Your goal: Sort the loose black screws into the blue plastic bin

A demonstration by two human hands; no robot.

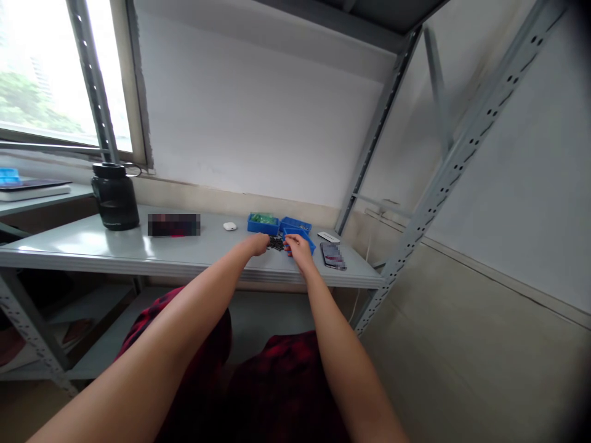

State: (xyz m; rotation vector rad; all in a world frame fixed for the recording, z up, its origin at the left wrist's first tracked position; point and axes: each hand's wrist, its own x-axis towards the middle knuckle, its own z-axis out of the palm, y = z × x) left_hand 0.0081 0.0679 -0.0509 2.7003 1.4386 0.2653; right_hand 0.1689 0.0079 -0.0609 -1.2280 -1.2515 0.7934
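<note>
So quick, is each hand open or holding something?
Left hand: looks curled beside the small dark pieces; can't tell whether it holds any.
Right hand: fingers bent at the nearest blue tray; can't tell whether anything's pinched.

dark pieces (276, 243) too small to identify; upper shelf (378, 15) cut off

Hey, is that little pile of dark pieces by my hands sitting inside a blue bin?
No, the small dark pieces lie loose on the tabletop, between your left hand and right hand.
</note>
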